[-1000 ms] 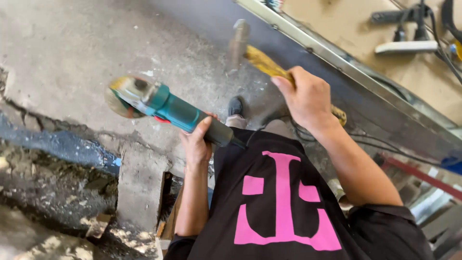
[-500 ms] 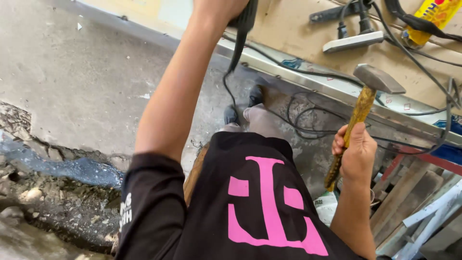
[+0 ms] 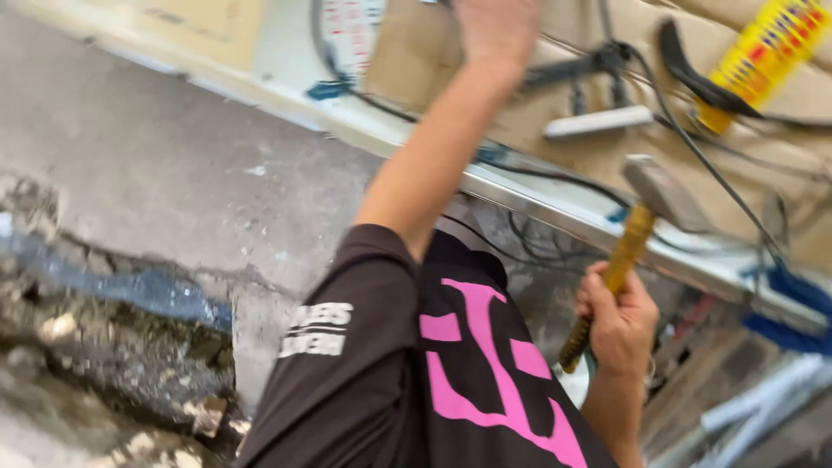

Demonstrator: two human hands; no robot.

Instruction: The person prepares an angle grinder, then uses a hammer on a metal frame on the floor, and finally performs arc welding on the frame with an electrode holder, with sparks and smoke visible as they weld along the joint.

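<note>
Nearest the camera, a dark shirt (image 3: 416,381) with a pink emblem filled the lower middle of the view, the wearer being seen from above. Just beside it, low on the right, the right hand (image 3: 617,322) was closed in a full fist round the yellow handle of a hammer (image 3: 637,234). The grip sat on the lower half of the handle, a hold that would leave the head free to swing. The hammer was carried nearly upright and off the ground, its long axis running from the butt at lower left up to the grey steel head at upper right. The head pointed up and away from the body, toward a metal rail (image 3: 555,204) behind it.

Left of the shirt, broken concrete (image 3: 130,347) lay open along a trench, with a blue pipe (image 3: 147,290) showing in the gap and a smoother slab beyond.

Farther off, the left arm was stretched up and away, and the left hand (image 3: 496,30) was caught at the top edge, blurred and partly cut off; whether it was open or held anything could not be told. Black cables (image 3: 537,238) were looped below the rail. Beyond it, cardboard (image 3: 416,52) was spread out, with a white bar (image 3: 598,121) and a yellow packet (image 3: 767,48) lying on it.
</note>
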